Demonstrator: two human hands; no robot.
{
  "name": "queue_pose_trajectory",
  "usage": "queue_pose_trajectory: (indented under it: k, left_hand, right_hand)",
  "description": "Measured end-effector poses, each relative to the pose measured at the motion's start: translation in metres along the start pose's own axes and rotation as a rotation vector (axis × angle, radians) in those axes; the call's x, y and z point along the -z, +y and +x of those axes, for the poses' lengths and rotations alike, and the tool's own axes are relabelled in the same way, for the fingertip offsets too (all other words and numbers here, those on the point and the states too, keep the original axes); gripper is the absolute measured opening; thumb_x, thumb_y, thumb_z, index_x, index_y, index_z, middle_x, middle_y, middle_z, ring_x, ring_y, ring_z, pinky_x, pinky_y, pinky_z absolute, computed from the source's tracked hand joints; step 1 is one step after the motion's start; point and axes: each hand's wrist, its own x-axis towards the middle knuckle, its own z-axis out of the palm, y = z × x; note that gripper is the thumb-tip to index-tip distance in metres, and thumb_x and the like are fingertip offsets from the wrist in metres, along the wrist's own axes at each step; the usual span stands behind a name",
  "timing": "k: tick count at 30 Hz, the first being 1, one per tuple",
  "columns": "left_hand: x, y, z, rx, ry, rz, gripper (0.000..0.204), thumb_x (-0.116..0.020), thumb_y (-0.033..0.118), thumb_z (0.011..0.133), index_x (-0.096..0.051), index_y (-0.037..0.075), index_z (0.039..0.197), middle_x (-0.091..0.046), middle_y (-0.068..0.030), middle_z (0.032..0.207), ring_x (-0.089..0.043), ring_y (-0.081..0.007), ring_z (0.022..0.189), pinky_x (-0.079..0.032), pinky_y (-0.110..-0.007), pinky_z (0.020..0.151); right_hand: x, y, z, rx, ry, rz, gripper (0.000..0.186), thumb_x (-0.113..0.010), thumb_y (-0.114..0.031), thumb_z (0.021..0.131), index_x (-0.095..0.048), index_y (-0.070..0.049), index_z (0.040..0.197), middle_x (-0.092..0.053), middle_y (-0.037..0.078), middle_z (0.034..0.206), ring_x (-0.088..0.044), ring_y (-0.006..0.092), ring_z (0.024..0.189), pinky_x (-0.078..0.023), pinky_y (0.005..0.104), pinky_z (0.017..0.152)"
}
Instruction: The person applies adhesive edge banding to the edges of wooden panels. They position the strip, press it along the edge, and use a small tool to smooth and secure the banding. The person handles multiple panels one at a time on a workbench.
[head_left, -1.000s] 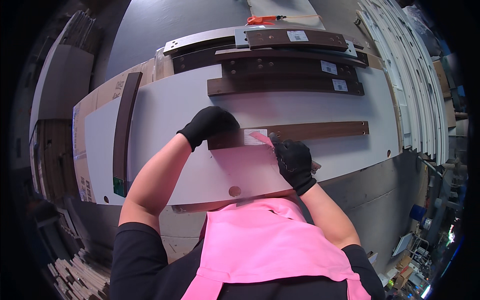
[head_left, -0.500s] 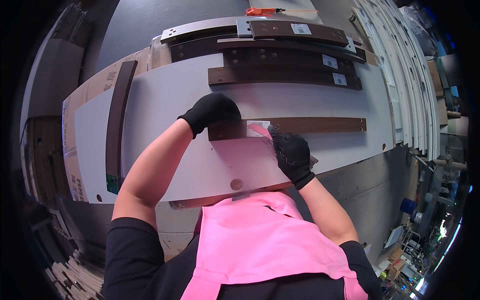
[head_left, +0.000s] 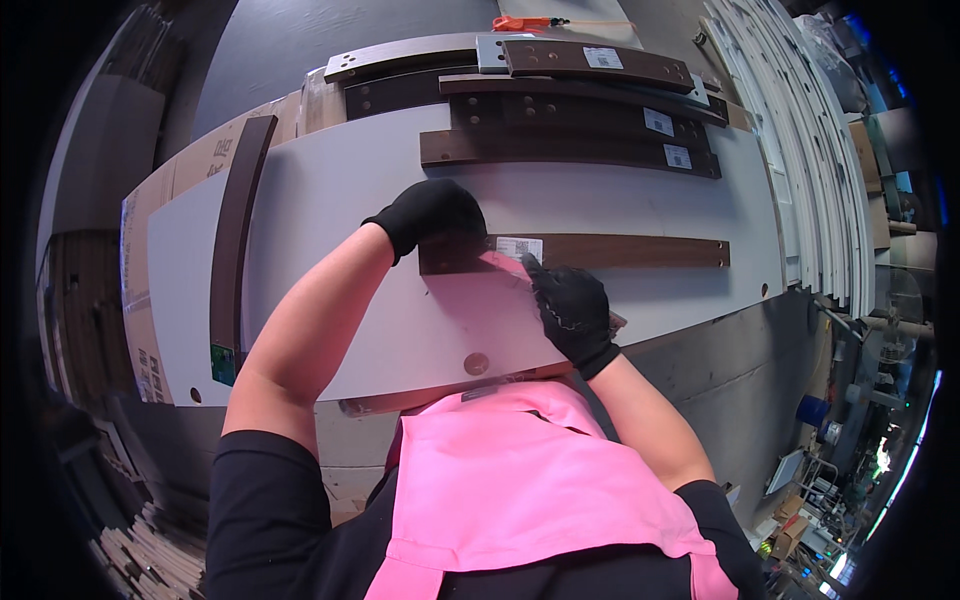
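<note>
A dark brown board (head_left: pixel 640 251) with a white label (head_left: pixel 519 249) lies across the pale panel (head_left: pixel 350 330). My left hand (head_left: pixel 432 217), in a black glove, is curled at the board's left end. Its fingertips are blurred against the dark wood, so what they pinch is hidden. Also gloved in black, my right hand (head_left: pixel 570 310) is closed at the board's near edge. From its fingers a thin pink strip (head_left: pixel 508 266) runs toward my left hand, just below the label. A small brownish end (head_left: pixel 617 323) sticks out behind the right hand; its kind is unclear.
Several dark boards (head_left: pixel 570 148) with labels and holes are stacked along the far side. Another brown board (head_left: pixel 240 230) lies lengthwise at the left. Beyond the stack is an orange strap buckle (head_left: pixel 525 23). Long white strips (head_left: pixel 800 150) stand at the right.
My right hand has shifted a little left, and the pink strip has slid off the label toward my left hand. The left hand has moved slightly right and up.
</note>
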Motion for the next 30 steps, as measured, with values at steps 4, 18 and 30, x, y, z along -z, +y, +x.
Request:
queue_pose_trajectory:
  k: [4,18,30]
  left_hand:
    - [0.002,0.006,-0.001,0.032,0.000,-0.031,0.015,-0.072,0.026,0.084,-0.079,0.013,0.089,-0.074,-0.0090,0.086,-0.068,-0.0254,0.078,-0.053,-0.035,0.074]
    - [-0.006,-0.001,-0.004,-0.025,0.056,-0.041,0.018,-0.069,0.022,0.085,-0.079,0.012,0.096,-0.074,-0.0102,0.086,-0.070,-0.0271,0.077,-0.055,-0.034,0.076]
    - [-0.010,0.016,-0.082,0.260,0.060,-0.671,0.028,-0.074,0.008,0.087,-0.074,0.002,0.115,-0.072,-0.0103,0.113,-0.067,-0.0181,0.105,-0.053,-0.032,0.090]
  right_hand:
    - [-0.017,-0.025,0.012,-0.040,-0.056,-0.063,0.043,-0.059,-0.017,0.089,-0.059,-0.014,0.132,-0.062,0.010,0.075,-0.064,0.0297,0.066,-0.050,0.0459,0.059]
    - [-0.038,-0.058,0.028,0.155,-0.195,0.450,0.031,-0.061,-0.015,0.096,-0.065,-0.011,0.126,-0.071,0.015,0.103,-0.069,0.0321,0.081,-0.055,0.0397,0.067]
    - [0.100,0.073,-0.127,-0.803,0.229,1.470,0.045,-0.060,-0.019,0.101,-0.056,-0.007,0.144,-0.061,-0.001,0.087,-0.054,0.0085,0.073,-0.045,0.0240,0.065]
